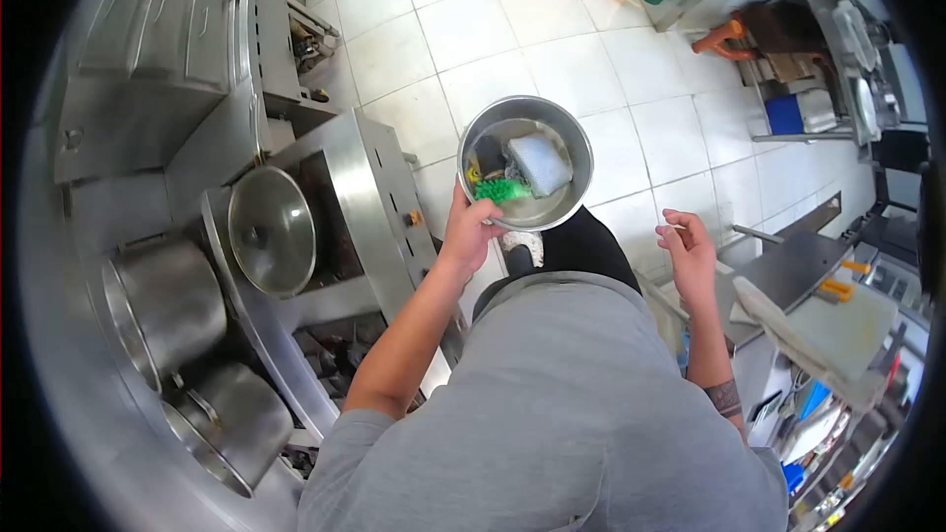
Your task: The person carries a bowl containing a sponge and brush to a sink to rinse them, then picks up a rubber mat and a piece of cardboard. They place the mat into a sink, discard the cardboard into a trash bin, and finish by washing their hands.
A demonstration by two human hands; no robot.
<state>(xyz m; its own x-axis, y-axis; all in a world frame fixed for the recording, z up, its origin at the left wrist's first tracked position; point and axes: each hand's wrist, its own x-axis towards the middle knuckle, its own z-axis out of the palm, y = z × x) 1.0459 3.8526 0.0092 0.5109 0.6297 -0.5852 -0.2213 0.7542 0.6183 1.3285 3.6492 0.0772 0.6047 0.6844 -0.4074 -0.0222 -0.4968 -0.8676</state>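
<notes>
Pot: a round metal pot (576,143) is held in front of the body, above the tiled floor (552,20); its open top is turned up towards the camera.
Left hand: the near left part of the pot's rim is gripped by the left hand (468,234), with the thumb laid at the rim; whether the fingers are wrapped beneath cannot be told.
Right hand: the right hand (688,248) is held up to the right, well apart from the pot, with fingers loosely curled, the grasp half wide and nothing held.
Inside the pot: a green scrubber (496,190) is seen near the left thumb, and a pale blue-grey block (539,164) is set just beside it, towards the right; a dark item (488,153), not clearly made out, is seen at the left wall. Shallow liquid is seen around them.
Left edge: the pot is bordered by the metal stove (360,167), a narrow strip of floor being seen between; a round lid (271,232) is rested on it.
Open room: a broad stretch of floor is seen beyond the far rim; more is seen between the pot and the right hand.
Right edge: a worktop (788,271) is placed beyond the right hand.
</notes>
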